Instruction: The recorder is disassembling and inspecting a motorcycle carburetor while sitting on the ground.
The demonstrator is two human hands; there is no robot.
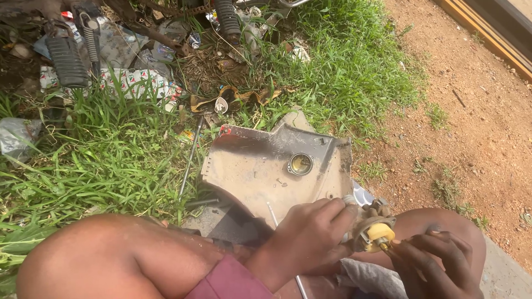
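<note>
Head view: left hand (310, 232) gripped a small metal part (370, 220) w/ a yellow piece (381, 232), held over the knees, low right. Right hand (438, 263) pinched a thin tool at the yellow piece, fingers closed on it. Just beyond lay a dirty panel (255, 166) w/ a round hole, a rod (190, 158) beside it in grass (100, 160), dirt (476, 111) to the right
</note>
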